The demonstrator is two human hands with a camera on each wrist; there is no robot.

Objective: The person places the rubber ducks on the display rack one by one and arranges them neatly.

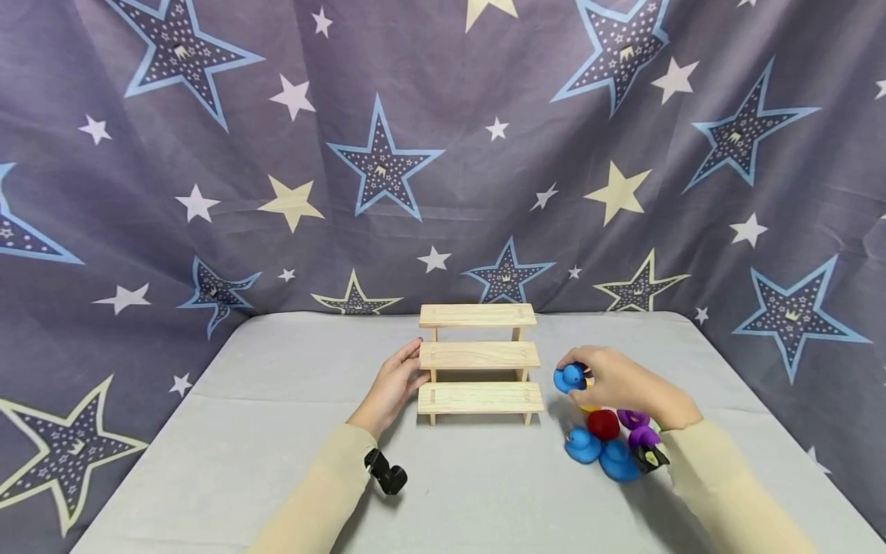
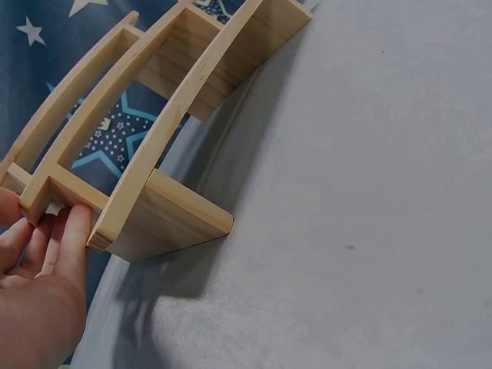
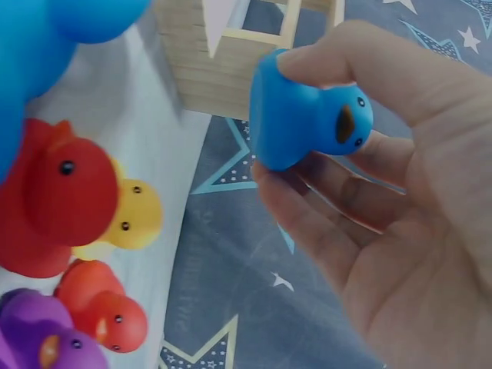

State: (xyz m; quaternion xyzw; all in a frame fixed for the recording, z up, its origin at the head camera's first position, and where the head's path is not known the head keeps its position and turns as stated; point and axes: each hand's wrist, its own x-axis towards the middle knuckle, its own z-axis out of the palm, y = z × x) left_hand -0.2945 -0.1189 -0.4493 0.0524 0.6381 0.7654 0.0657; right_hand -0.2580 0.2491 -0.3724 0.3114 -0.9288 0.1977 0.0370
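Observation:
In the head view a three-step wooden shelf (image 1: 480,355) stands at the middle of the table. My left hand (image 1: 390,388) holds the left end of its middle step; the left wrist view shows the thumb and fingers (image 2: 73,242) about that step's end. To the shelf's right, my right hand (image 1: 619,378) pinches a small blue rubber duck (image 3: 288,115) between thumb and fingertips, raised over a group of ducks. Below it lie blue ducks (image 1: 583,445), a red duck (image 1: 604,424) and purple ducks (image 1: 644,437). A yellow duck (image 3: 138,214) is partly hidden behind the red one.
A black duck-like toy (image 1: 651,457) sits at the right edge of the group, near my right sleeve. A black wrist camera (image 1: 386,472) is strapped at my left cuff. Behind the grey table (image 1: 277,462) hangs a star-patterned cloth (image 1: 443,208).

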